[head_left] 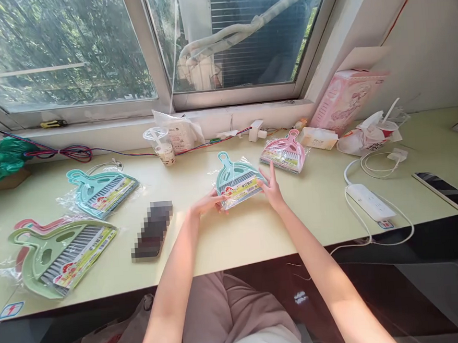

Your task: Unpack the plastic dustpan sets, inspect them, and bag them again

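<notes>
**A wrapped dustpan (236, 183) in a two-handed hold**

The left hand (208, 202) is pinching the dustpan's lower left corner; the right hand (271, 187) is gripping its right edge, one finger pointing upward. The dustpan is facing the person at the middle of the table (241, 241); whether it is touching the top cannot be told. Its turquoise plastic is narrowing to a looped handle, grey bristles are showing in a row above a bright printed card, and clear film is creasing around it. Just beyond the right hand, a pink dustpan (287, 151) is lying in similar film. To the left, a dark phone (152, 231) is lying flat, with a second turquoise dustpan (107, 191) and a green dustpan (62, 256) farther out. The table is presenting a smooth, pale yellow surface, with a white power strip (370, 202) resting at right. Behind, a clear cup (164, 152) is standing below a metal-framed window (161, 51), and a pink box (347, 100) is occupying the right corner.
</notes>
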The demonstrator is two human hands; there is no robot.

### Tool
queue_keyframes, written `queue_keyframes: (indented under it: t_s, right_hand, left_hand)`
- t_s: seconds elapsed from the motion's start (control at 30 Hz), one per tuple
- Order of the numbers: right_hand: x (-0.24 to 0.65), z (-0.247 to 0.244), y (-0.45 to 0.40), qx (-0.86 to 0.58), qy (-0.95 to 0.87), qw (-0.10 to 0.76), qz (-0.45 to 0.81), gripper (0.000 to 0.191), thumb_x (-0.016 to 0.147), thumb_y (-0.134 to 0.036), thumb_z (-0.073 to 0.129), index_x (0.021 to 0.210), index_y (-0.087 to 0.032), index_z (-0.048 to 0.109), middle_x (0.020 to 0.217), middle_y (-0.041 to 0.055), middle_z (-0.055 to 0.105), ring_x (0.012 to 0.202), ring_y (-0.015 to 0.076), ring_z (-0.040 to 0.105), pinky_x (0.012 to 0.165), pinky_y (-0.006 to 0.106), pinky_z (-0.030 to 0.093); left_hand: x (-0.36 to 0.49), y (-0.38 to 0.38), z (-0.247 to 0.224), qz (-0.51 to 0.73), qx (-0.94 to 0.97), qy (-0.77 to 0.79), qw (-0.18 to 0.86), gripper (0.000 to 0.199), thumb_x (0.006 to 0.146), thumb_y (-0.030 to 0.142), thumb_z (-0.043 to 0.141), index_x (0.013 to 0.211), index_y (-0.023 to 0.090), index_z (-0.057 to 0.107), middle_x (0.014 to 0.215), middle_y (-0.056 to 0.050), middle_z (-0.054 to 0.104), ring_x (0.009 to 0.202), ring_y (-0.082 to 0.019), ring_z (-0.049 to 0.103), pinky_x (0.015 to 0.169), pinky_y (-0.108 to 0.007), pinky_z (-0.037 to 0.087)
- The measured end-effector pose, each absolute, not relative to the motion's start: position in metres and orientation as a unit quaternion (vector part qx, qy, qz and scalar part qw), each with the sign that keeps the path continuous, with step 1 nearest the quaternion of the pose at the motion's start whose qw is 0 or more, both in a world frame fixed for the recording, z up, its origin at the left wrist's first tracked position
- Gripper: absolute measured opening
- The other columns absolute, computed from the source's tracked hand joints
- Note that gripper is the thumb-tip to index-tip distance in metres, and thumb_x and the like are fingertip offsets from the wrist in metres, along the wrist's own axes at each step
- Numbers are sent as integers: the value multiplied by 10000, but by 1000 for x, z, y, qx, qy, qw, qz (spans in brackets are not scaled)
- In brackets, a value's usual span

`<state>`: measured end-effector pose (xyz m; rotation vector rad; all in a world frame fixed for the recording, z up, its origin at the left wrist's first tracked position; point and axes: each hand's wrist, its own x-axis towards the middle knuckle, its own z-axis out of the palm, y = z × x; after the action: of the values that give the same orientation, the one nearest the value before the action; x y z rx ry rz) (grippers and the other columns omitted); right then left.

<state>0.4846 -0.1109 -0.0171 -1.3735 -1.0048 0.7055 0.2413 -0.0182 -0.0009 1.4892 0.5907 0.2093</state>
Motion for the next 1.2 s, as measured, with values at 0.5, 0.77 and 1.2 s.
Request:
queue_keyframes:
  t_s: [0.5,0.77,1.2]
  right_hand:
    - [486,-35,-96,-559,-301,676,373,288,762,-366,558,1010,-219,549,1003,36,688,831,193,663,670,354,597]
    - [526,-3,-111,-647,-321,651,235,312,671,-317,715,943,-166,704,937,68,728,848,222,639,686,333,522]
    - [667,2,-219,-479,-190,832,207,269,536,-294,812,747,-191,682,813,27,701,721,130,656,587,214,527]
  left_hand:
    - [283,-32,-8,322,606,381,620,1003,698,449,764,1514,262,211,1228,-132,622,728,-143,665,594,-239,504]
    - [332,12,5,342,652,404,543,385,727,409,674,1026,171,628,970,-75,691,754,-184,684,637,-261,527]
    - [465,32,13,238,918,176,265,840,630,207,811,1397,288,479,1581,-70,274,1486,-339,97,1152,-607,38]
